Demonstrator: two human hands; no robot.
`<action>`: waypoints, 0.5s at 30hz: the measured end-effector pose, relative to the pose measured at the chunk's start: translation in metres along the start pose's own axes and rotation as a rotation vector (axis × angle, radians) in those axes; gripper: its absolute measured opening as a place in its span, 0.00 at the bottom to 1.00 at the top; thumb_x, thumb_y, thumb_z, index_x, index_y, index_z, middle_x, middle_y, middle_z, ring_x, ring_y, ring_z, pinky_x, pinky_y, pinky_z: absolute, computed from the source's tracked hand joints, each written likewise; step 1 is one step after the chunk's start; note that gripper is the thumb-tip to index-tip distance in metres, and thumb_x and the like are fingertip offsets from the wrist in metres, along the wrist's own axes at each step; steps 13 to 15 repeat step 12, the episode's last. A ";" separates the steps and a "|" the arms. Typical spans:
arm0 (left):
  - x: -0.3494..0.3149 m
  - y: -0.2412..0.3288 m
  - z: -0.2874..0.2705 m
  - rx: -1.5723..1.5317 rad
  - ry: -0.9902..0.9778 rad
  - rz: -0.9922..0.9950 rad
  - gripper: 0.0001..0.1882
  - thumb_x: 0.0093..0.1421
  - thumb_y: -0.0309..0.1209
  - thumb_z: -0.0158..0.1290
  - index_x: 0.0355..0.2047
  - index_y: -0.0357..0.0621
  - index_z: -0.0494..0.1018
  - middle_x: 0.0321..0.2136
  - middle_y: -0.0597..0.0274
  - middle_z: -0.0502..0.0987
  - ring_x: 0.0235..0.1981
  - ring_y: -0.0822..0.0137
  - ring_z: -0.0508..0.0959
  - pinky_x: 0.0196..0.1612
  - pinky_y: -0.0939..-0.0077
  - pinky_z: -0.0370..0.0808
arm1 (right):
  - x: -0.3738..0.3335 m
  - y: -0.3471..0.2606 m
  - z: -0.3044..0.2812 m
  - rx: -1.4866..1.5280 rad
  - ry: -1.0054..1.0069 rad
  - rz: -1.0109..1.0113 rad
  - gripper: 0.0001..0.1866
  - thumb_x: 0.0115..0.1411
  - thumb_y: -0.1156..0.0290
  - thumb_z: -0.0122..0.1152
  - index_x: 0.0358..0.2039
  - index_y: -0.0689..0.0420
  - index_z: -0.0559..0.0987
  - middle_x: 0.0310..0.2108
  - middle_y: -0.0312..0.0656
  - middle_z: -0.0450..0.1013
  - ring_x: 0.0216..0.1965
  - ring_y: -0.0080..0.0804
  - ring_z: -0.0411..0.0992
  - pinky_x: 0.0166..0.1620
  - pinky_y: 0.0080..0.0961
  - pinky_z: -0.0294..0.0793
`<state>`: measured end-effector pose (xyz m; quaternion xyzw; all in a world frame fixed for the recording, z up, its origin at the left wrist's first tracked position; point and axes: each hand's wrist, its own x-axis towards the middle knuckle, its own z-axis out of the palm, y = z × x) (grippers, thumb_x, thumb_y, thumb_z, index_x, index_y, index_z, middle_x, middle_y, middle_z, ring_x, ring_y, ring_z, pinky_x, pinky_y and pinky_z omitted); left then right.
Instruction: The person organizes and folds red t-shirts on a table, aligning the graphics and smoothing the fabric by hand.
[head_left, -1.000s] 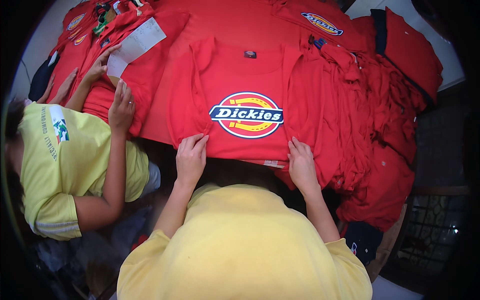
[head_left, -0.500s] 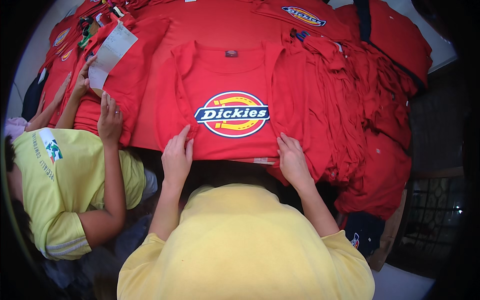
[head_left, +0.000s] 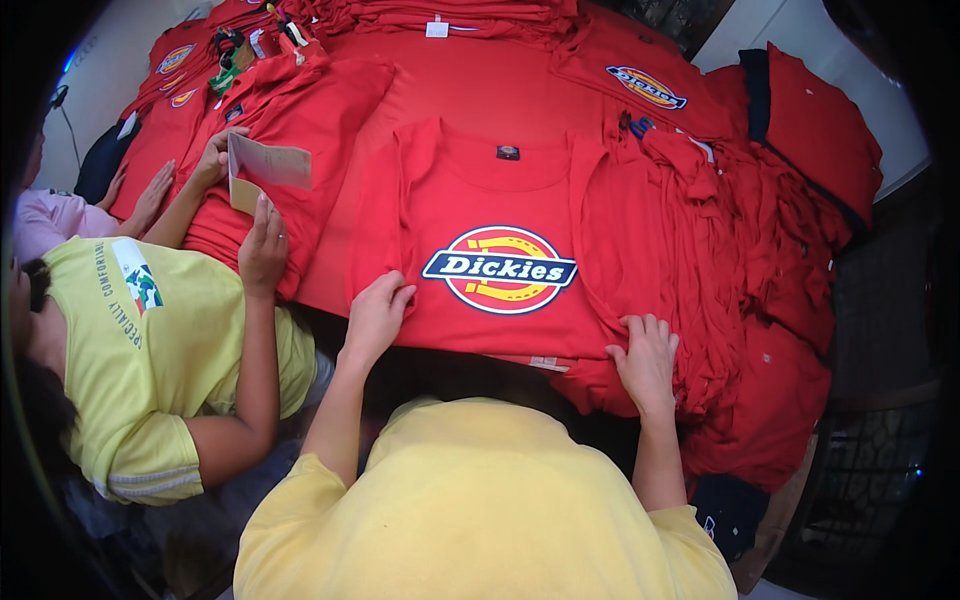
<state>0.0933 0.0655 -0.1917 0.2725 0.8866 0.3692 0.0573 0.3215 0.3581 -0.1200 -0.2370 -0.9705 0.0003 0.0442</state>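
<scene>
Both forearms rise from the lower edge over the yellow shirt (head_left: 480, 510) of the person wearing the camera. The left hand (head_left: 376, 318) lies palm down on the lower left hem of a red T-shirt (head_left: 470, 185) spread face up on the counter, its fingers (head_left: 398, 295) loosely together and flat, gripping nothing. The right hand (head_left: 646, 358) rests at the shirt's lower right corner on the near counter edge, fingers (head_left: 650, 325) slightly spread and curled over bunched red cloth; whether they pinch the fabric cannot be told. The T-shirt lies at the middle of the near edge, chest print (head_left: 499, 269) upward, neck toward the far side.

To its right a heap of folded red garments (head_left: 740, 270) spills over the right edge. At the left, a co-worker in a yellow top (head_left: 150, 350) holds a piece of brown card (head_left: 268, 168) over another red stack (head_left: 300, 110). The counter surface itself is fully covered by cloth. The view's corners are black, and the person's own torso hides the near edge below the shirt.
</scene>
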 end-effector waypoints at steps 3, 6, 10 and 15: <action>-0.016 -0.001 0.003 -0.150 0.273 -0.108 0.14 0.59 0.36 0.55 0.38 0.40 0.70 0.31 0.49 0.74 0.35 0.48 0.75 0.39 0.59 0.71 | -0.001 0.021 0.007 0.055 0.037 0.042 0.12 0.50 0.69 0.67 0.34 0.57 0.76 0.32 0.43 0.71 0.40 0.43 0.68 0.42 0.38 0.64; -0.049 -0.002 -0.014 0.315 0.210 -0.017 0.17 0.56 0.37 0.58 0.41 0.42 0.71 0.36 0.53 0.74 0.42 0.51 0.72 0.46 0.57 0.66 | 0.000 0.037 0.008 0.237 0.035 0.041 0.07 0.54 0.69 0.64 0.31 0.58 0.77 0.29 0.43 0.72 0.36 0.42 0.70 0.40 0.38 0.67; -0.059 -0.031 -0.028 0.259 0.140 -0.158 0.14 0.53 0.36 0.60 0.35 0.39 0.74 0.38 0.55 0.74 0.45 0.51 0.69 0.49 0.57 0.63 | 0.025 0.056 -0.012 1.229 -0.056 0.276 0.07 0.61 0.67 0.58 0.32 0.57 0.77 0.33 0.41 0.76 0.38 0.39 0.73 0.42 0.37 0.71; -0.050 -0.039 -0.041 0.028 0.149 -0.236 0.15 0.56 0.35 0.58 0.41 0.41 0.75 0.41 0.54 0.74 0.45 0.52 0.69 0.51 0.55 0.63 | 0.035 0.083 -0.021 1.684 0.145 0.095 0.07 0.64 0.65 0.55 0.39 0.53 0.76 0.42 0.44 0.77 0.51 0.42 0.71 0.56 0.37 0.69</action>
